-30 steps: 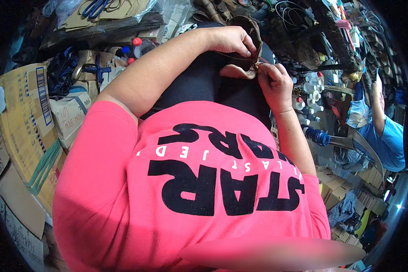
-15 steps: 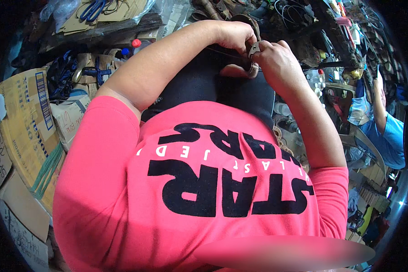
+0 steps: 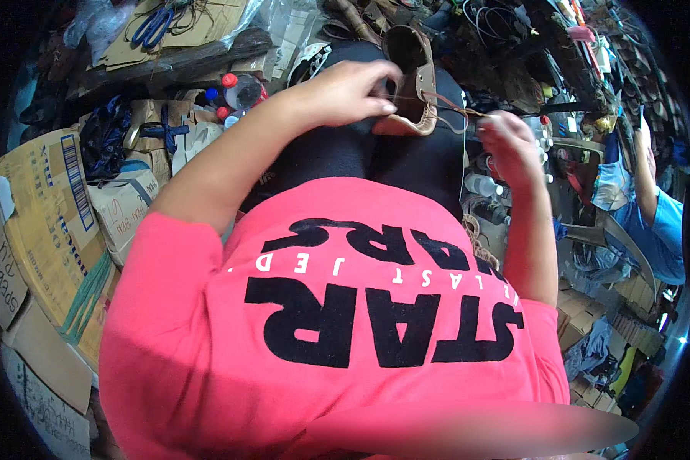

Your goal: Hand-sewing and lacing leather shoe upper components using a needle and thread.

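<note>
A brown leather shoe (image 3: pixel 424 80) rests on my lap over dark trousers, its opening facing up and small eyelets along one edge. A thin brown lace (image 3: pixel 452 107) runs from this edge out to the right, with a loose loop hanging below it. My right hand (image 3: pixel 510 142), blurred, is closed on the lace, away from the shoe. At the shoe's left side is my left hand (image 3: pixel 353 92), with fingers curled and thumb drawn in; a thin strand seems to pass near its fingertips, but what they hold is unclear.
Cardboard boxes (image 3: pixel 42 222) stand at the left, near bottles with red caps (image 3: pixel 241 90). Blue-handled scissors (image 3: pixel 153 27) lie on cardboard at the back left. Clear plastic bottles (image 3: pixel 483 184) lie right of my leg. Another person in a blue sleeve (image 3: pixel 659 238) is at the far right.
My hands, close together at the shoe before, have moved apart: the left to the left and down, the right to the right and down. The lace now stretches out from the shoe.
</note>
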Tool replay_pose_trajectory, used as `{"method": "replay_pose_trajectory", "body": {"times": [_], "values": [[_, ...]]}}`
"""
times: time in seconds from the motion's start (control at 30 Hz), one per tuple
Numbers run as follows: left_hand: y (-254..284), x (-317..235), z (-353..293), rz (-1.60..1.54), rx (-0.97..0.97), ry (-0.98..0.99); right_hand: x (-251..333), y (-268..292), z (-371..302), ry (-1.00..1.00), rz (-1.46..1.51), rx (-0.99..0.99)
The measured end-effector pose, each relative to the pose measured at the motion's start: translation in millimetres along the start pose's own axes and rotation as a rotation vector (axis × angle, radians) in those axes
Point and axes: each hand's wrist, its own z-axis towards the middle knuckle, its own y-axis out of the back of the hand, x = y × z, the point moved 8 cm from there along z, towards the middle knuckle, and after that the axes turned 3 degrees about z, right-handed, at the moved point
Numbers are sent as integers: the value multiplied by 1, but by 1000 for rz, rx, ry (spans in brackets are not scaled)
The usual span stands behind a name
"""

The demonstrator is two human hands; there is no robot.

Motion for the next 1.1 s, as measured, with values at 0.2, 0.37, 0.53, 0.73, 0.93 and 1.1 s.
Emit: {"method": "replay_pose_trajectory", "body": {"times": [0.2, 0.37, 0.53, 0.73, 0.93, 1.1], "values": [[46, 68, -48, 126, 168, 472, -1, 81, -51, 243, 625, -54], [43, 1, 1, -1241, -384, 140, -69, 48, -42, -85, -430, -142], [25, 38, 45, -1873, -363, 91, -98, 32, -51, -82, -843, -220], [23, 96, 36, -1611, -406, 305, -84, 26, -76, 217, -1156, -239], [77, 150, 32, -376, -376, 345, -151, 53, -80, -224, 420, -297], [16, -5, 67, 69, -150, -64, -152, 48, -91, -328, 582, -382]]}}
